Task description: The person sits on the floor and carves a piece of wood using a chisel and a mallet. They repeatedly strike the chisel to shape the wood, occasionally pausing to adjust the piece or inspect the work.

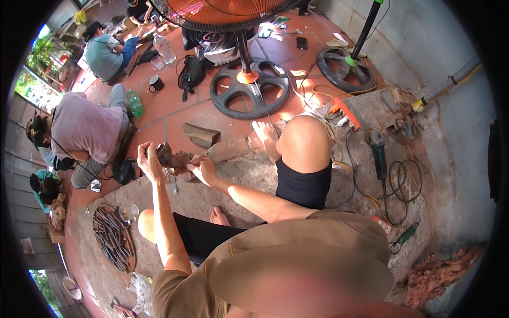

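Observation:
A dark brown carved wooden piece (177, 160) with an uneven, knobbly outline is between my two hands, low over the stone slab. My left hand (150, 163) is raised at its left side with the fingers curled; what they hold, if anything, does not show. At the piece's right end, my right hand (203, 170) has its fingers closed on the wood. A small flat tool (174, 184) lies just below the carving. Behind it rests a cut wood block (201, 135). Many slim carving tools (113, 238) fill a round basket (132, 253) to my left.
A clear cup (128, 212) stands by the basket. Ahead is a fan base (249, 89). On the right lie an angle grinder (378, 155), coiled cables (405, 183) and an orange power strip (347, 113). A person (90, 127) sits bent over at the left.

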Available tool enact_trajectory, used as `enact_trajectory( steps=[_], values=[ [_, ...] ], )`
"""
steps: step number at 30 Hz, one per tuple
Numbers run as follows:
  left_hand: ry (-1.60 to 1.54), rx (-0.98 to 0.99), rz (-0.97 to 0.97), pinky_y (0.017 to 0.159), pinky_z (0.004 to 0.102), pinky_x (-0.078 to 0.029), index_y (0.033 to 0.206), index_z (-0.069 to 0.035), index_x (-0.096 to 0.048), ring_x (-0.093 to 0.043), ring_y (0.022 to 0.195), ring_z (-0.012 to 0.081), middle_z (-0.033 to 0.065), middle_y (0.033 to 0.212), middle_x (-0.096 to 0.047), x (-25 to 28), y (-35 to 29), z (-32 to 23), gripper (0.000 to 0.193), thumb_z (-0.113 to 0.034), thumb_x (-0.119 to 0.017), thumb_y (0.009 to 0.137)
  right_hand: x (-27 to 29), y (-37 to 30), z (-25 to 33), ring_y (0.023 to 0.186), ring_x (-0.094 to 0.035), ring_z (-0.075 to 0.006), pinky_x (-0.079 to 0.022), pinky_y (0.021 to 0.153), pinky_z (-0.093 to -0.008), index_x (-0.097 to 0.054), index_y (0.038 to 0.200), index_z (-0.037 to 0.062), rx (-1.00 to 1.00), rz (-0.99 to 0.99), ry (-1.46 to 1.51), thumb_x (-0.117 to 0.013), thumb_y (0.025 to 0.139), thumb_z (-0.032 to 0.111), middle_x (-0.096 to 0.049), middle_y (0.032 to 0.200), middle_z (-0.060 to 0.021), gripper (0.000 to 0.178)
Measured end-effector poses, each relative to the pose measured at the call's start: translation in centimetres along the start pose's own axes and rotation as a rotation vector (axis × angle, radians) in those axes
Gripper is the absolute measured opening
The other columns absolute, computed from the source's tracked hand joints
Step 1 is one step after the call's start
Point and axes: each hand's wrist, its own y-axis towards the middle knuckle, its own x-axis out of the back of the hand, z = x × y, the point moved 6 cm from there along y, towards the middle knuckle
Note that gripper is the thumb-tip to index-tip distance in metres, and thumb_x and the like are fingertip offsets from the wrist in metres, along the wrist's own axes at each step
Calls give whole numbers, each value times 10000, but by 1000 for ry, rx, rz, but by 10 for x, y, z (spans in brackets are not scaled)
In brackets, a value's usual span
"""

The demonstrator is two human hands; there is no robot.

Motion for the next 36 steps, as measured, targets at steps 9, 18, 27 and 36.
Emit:
enact_trajectory(
  steps=[9,18,27,36],
  values=[
    [-15,-4,26,624,218,-345,855,-2,-634,-436,684,62,-24,754,-550,3,1,8,169,-170,-613,848,-6,-2,-19,663,-645,-228,-473,628,-375,-633,787,-6,-69,45,-108,-701,786,195,-648,691,-107,213],
    [-9,-4,53,648,218,-352,859,-4,-623,-437,708,64,-25,767,-546,1,-2,0,185,-189,-626,852,-21,-38,-40,761,-674,-273,-516,707,-394,-660,785,81,-95,143,-164,-749,743,260,-694,787,-85,204],
    [-43,41,62,642,223,-355,873,-8,-624,-438,697,64,-25,774,-548,3,-3,6,177,-184,-631,856,-9,-26,-45,732,-670,-276,-501,677,-387,-670,765,50,-174,119,-130,-736,741,281,-682,749,-119,241],
    [-47,75,54,617,227,-348,840,-7,-615,-417,677,62,-32,738,-517,3,-4,4,157,-163,-620,855,-4,-13,-47,728,-669,-284,-487,666,-403,-706,793,35,-241,88,-97,-735,724,279,-681,760,-150,255]
  ],
)
